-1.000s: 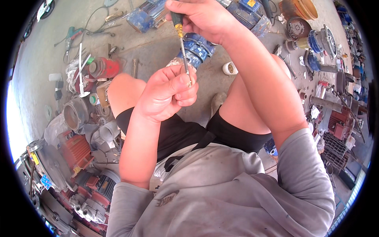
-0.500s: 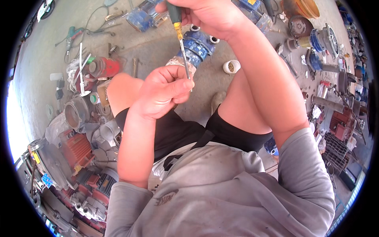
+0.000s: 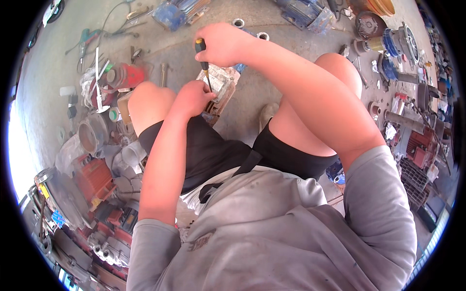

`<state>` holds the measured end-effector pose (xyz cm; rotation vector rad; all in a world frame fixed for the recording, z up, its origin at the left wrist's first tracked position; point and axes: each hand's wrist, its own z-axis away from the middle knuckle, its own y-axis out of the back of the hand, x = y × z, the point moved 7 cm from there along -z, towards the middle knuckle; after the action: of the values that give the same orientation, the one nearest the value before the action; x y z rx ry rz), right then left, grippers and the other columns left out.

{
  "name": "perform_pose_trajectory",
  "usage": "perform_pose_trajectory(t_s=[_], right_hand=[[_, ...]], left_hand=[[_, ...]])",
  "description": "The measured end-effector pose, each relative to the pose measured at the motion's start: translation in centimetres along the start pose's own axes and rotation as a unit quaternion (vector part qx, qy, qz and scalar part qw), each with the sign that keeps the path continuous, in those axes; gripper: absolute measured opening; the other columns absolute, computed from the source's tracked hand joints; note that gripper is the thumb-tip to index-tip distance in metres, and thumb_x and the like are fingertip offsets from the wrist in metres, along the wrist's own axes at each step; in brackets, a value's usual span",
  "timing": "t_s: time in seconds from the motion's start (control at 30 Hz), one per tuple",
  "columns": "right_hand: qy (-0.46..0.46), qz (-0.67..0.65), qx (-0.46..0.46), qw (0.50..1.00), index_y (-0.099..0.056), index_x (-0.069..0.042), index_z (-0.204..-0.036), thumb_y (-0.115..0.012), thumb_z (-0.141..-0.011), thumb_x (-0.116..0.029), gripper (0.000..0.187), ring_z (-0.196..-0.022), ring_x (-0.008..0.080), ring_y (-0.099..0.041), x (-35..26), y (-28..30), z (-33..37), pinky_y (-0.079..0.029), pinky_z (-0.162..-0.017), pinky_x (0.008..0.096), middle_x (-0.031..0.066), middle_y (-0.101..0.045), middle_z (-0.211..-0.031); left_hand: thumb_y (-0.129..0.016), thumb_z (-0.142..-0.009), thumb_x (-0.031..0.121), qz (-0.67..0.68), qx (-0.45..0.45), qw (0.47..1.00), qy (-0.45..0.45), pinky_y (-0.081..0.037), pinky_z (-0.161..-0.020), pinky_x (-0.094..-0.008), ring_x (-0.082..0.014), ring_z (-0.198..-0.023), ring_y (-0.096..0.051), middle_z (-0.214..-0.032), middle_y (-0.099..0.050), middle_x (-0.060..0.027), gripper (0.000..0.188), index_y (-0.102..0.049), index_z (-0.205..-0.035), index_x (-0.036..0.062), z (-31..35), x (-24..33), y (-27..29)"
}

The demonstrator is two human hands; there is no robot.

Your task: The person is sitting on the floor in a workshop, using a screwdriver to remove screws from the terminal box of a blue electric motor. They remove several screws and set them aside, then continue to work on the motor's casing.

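Right hand [image 3: 224, 44], upper centre of frame: fist wrapped tight round the yellow-and-black handle of a screwdriver [image 3: 204, 63]. Shaft runs near vertical in the picture, tilted slightly right as it goes down, tip pointing down into a grimy metal part [image 3: 221, 89].

Left hand [image 3: 194, 97], just below: fingers curled, pinching the lower shaft near its tip and resting against the part. Part sits between the knees, centre-upper frame, over the concrete floor [image 3: 252, 92]. Red motor casings [image 3: 92, 177] clutter the lower left.
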<state>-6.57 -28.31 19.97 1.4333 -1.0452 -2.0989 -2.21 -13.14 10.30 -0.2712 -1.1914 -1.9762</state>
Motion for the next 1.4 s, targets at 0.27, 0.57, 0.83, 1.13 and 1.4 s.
perform_pose_trajectory(t_s=[0.27,0.57,0.83,1.13,1.4], right_hand=[[-0.013,0.062,-0.092,0.994,-0.07,-0.005,-0.116,-0.072,-0.089,-0.027,0.035,-0.105,0.0359,-0.069,0.3,-2.8,-0.3,-0.055,-0.092,0.0425,0.0177,-0.072,-0.11],[-0.042,0.041,-0.129,0.99,-0.07,-0.007,-0.12,-0.073,-0.088,-0.026,0.037,-0.105,0.0357,-0.069,-0.4,-2.9,0.3,-0.055,-0.093,0.0427,0.017,-0.073,-0.11],[0.054,0.035,-0.112,0.992,-0.073,-0.009,-0.116,-0.075,-0.083,-0.016,0.034,-0.107,0.0356,-0.068,-1.3,-2.6,0.9,-0.054,-0.093,0.0436,0.017,-0.072,-0.113],[0.052,0.016,-0.142,0.988,-0.074,-0.009,-0.111,-0.076,-0.081,-0.01,0.03,-0.104,0.0354,-0.069,-2.2,-2.5,1.8,-0.055,-0.091,0.0439,0.0156,-0.074,-0.107],[0.031,0.031,-0.154,0.987,-0.075,-0.01,-0.119,-0.072,-0.083,-0.012,0.036,-0.118,0.0339,-0.067,-2.0,-2.2,1.9,-0.054,-0.1,0.0419,0.0145,-0.071,-0.127]], left_hand=[[-0.077,-0.084,0.024,-0.037,-0.027,0.999,-0.002,-0.055,-0.081,-0.0478,-0.04,-0.089,-0.07,-0.089,-0.073,-0.0236,0.027,-0.074,-0.089,-0.003,-1.5,-0.8,-2.8],[-0.079,-0.084,0.025,-0.077,-0.005,0.997,0.013,-0.056,-0.083,-0.0474,-0.0396,-0.092,-0.071,-0.094,-0.073,-0.0251,0.029,-0.075,-0.091,-0.0029,-1.2,-1.0,-3.2],[-0.077,-0.085,0.024,-0.099,-0.037,0.994,0.019,-0.056,-0.084,-0.0467,-0.0378,-0.094,-0.071,-0.099,-0.074,-0.0218,0.025,-0.077,-0.096,0.0019,-1.1,-0.8,-3.5],[-0.074,-0.083,0.018,-0.114,-0.019,0.993,0.022,-0.057,-0.084,-0.0464,-0.0355,-0.096,-0.071,-0.101,-0.074,-0.0185,0.02,-0.075,-0.096,0.0038,-1.9,-2.4,-4.4],[-0.075,-0.077,0.019,-0.157,0.056,0.985,0.053,-0.059,-0.079,-0.0463,-0.0357,-0.088,-0.072,-0.093,-0.075,-0.0171,0.015,-0.079,-0.086,0.0072,-1.0,-1.0,-3.6]])
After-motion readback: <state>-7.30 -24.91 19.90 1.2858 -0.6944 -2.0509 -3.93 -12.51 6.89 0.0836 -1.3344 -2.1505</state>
